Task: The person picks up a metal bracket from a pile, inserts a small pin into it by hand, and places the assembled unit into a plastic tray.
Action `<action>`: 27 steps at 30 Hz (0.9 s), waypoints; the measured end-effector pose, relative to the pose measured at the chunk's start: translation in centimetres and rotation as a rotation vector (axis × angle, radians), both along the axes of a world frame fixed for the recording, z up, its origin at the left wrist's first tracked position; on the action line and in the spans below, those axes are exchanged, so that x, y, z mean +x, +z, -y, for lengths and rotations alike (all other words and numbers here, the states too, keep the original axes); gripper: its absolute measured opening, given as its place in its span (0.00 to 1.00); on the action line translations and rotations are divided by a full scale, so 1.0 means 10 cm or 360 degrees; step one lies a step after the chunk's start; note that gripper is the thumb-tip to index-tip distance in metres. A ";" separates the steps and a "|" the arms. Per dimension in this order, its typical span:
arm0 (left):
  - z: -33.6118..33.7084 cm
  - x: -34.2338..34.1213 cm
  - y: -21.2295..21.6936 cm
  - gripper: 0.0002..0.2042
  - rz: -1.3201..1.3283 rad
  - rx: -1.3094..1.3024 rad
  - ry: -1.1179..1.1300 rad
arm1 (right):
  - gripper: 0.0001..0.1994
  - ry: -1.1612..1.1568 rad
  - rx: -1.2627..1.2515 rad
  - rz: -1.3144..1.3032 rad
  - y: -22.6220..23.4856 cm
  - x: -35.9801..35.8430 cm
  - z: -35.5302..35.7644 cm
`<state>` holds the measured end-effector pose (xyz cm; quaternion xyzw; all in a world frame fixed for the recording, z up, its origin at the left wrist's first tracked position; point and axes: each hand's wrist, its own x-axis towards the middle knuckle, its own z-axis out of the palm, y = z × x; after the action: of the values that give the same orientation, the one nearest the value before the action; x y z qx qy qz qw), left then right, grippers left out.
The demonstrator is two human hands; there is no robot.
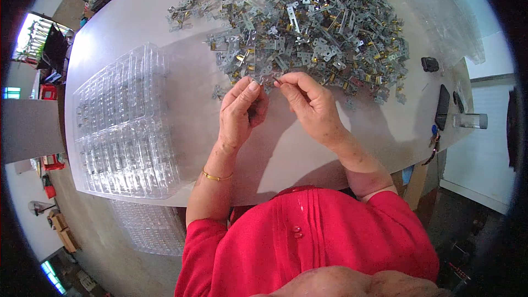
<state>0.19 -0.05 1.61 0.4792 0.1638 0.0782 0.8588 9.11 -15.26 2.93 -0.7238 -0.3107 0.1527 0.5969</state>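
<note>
A big heap of small metal brackets (308,27), silver-grey with brass-coloured bits, lies on the white table. At its near edge my left hand (239,113) pinches a small metal bracket (266,79) between thumb and forefinger; its other fingers curl into the palm, where shadow hides any contents. My right hand (313,107) is close beside it, thumb and forefinger closed on a small dark piece (276,81) against the bracket. Whether the two pieces are joined is too small to tell.
Clear plastic trays (124,126) with rows of compartments lie at the left, holding parts. More clear trays (148,225) sit lower, beyond the table edge. Clear plastic sheeting (440,11) covers the far right. A black object (441,107) and a transparent cup (473,121) are at the right edge.
</note>
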 end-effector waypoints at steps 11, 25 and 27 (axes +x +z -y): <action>0.00 -0.02 0.02 0.15 -0.0007 0.0317 -0.0019 | 0.06 -0.0022 -0.0054 0.0051 0.01 0.01 0.03; 0.00 -0.05 -0.05 0.15 0.0040 0.1012 -0.0073 | 0.08 0.0133 -0.0013 -0.0301 0.05 0.04 0.06; -0.01 -0.05 -0.06 0.15 0.0056 0.1155 -0.0076 | 0.09 0.0186 0.0024 -0.0407 0.04 0.07 0.06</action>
<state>-0.34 0.04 0.98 0.7551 0.0994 0.1195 0.6370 9.81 -15.89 3.30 -0.6747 -0.2749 0.2758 0.6270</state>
